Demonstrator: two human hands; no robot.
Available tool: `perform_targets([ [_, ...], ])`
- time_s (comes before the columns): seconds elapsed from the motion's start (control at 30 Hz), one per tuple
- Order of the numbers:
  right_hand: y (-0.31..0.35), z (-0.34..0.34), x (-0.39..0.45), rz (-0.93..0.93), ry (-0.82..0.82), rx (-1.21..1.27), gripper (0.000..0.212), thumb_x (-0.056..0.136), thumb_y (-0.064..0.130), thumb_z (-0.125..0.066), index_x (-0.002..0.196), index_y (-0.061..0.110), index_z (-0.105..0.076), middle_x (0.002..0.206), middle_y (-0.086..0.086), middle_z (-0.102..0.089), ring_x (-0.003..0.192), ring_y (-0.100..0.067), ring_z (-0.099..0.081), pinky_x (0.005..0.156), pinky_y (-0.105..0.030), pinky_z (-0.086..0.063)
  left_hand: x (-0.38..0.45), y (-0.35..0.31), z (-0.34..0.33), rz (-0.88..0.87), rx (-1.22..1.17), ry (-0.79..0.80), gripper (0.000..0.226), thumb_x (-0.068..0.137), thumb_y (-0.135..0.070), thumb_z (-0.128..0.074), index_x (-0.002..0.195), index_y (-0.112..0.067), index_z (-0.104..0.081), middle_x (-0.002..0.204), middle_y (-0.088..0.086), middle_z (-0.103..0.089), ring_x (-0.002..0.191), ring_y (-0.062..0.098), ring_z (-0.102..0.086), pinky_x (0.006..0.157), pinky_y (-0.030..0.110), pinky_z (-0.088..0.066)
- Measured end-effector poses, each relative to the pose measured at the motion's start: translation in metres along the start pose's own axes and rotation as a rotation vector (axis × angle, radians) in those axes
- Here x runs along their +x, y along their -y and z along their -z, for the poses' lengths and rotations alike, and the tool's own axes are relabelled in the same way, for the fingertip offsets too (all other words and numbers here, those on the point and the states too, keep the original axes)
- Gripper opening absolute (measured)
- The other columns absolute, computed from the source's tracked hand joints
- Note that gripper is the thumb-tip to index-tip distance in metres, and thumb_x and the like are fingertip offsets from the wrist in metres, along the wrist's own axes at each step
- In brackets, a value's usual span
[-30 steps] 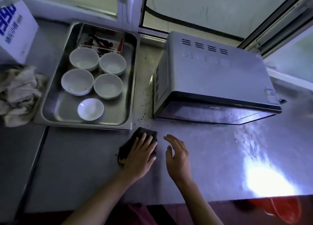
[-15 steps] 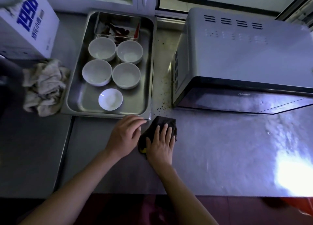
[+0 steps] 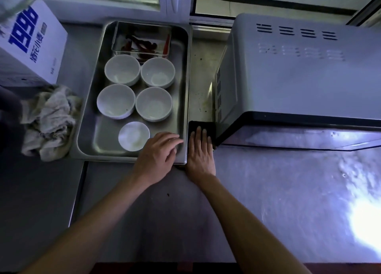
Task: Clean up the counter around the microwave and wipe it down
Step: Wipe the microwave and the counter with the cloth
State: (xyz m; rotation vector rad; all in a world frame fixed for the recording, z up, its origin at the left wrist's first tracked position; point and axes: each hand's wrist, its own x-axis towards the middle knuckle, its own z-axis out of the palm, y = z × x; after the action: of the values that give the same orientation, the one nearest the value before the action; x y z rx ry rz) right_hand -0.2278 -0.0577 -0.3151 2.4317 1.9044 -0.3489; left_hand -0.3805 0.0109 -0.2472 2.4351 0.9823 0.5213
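Flat right hand (image 3: pixel 200 156) presses the dark square cloth (image 3: pixel 194 125) at the mouth of the speckled counter gap (image 3: pixel 201 84) between grey metal microwave (image 3: pixel 299 77) and rectangular steel tray (image 3: pixel 107 137), left hand (image 3: pixel 156 154) resting loose-fingered on the tray; the gap itself seemingly still unwiped

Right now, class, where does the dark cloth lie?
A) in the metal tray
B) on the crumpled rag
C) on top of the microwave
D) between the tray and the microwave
D: the right hand presses the dark cloth flat in the gap between tray and microwave.
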Motion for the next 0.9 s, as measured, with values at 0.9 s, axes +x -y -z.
perform_targets([
  [0.9, -0.026, 0.044, 0.155, -0.186, 0.021, 0.327, 0.067, 0.103, 0.025, -0.038, 0.159, 0.011, -0.004, 0.166, -0.012, 0.011, 0.153, -0.026, 0.014, 0.122, -0.039, 0.012, 0.027, 0.010, 0.004, 0.039, -0.017, 0.021, 0.037, 0.091, -0.013, -0.055, 0.126, -0.010, -0.065, 0.127, 0.004, -0.063, 0.119, 0.023, -0.057, 0.093, 0.038, -0.049],
])
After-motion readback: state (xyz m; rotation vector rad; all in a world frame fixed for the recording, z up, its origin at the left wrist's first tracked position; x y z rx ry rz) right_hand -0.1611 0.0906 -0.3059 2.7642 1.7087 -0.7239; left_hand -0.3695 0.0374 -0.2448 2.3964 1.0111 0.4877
